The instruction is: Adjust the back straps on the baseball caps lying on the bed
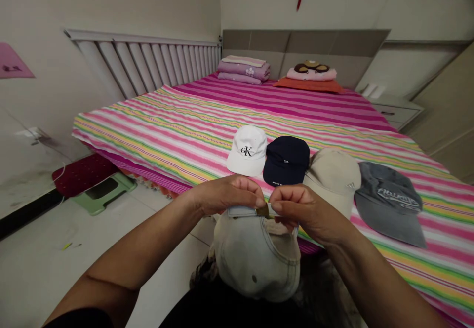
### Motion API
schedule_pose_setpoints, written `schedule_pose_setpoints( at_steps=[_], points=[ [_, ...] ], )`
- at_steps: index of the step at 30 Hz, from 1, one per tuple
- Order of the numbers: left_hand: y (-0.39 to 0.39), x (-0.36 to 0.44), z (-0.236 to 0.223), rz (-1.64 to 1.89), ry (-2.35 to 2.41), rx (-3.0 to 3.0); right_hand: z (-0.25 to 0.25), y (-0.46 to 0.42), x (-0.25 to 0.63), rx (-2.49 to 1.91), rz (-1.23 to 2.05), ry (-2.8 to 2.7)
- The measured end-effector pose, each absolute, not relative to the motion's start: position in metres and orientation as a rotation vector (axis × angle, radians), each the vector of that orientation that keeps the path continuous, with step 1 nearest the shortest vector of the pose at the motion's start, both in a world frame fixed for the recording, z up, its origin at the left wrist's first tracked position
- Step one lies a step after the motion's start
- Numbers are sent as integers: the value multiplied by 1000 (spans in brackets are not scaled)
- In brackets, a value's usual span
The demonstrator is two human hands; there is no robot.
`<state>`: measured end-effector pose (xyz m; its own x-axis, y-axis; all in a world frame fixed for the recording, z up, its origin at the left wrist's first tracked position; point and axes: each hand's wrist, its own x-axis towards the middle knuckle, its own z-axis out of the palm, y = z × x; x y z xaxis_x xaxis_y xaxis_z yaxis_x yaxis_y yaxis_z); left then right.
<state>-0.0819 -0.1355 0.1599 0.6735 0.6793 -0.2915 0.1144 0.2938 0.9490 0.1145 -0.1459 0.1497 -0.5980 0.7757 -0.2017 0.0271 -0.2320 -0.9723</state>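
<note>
A pale grey-green baseball cap [248,259] hangs upside down before me, its back strap and brass-coloured buckle [262,212] uppermost. My left hand [237,192] pinches the strap just left of the buckle. On the other side, the fingers of my right hand [292,204] are closed on the strap's right end. Beyond my hands a row of caps lies on the bed: a white cap [247,147] with black letters, a navy cap [287,157], a beige cap [335,172] partly behind my right hand, and a grey cap [388,197] with white script.
The bed carries a striped sheet [159,130]. Folded purple bedding [242,71] and a pink bundle on an orange cloth [309,86] sit near the headboard [255,41]. A green stool [105,194] stands on the floor at left, and a white nightstand [398,108] is at right.
</note>
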Motion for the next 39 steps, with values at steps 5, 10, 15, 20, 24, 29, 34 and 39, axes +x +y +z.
schedule_pose_setpoints(
  at_steps=[5,10,15,20,24,29,34,39],
  points=[
    [-145,-79,157,645,759,1415,150,-147,114,-996,1832,-1426],
    [-158,-75,159,897,883,1675,149,-147,114,-994,1813,-1418],
    [-161,-74,162,952,908,1806,153,-148,111,-997,1814,-1416],
    [-162,-74,162,997,960,1930,153,-147,110,-1027,1817,-1416],
    [-163,-74,162,991,989,1971,153,-147,110,-1024,1846,-1420],
    [-164,-74,164,996,992,1986,153,-148,106,-975,1857,-1378],
    [-164,-75,164,982,993,2019,152,-147,107,-978,1851,-1382],
    [-163,-75,165,973,980,2084,154,-149,108,-1002,1836,-1364]
  ],
)
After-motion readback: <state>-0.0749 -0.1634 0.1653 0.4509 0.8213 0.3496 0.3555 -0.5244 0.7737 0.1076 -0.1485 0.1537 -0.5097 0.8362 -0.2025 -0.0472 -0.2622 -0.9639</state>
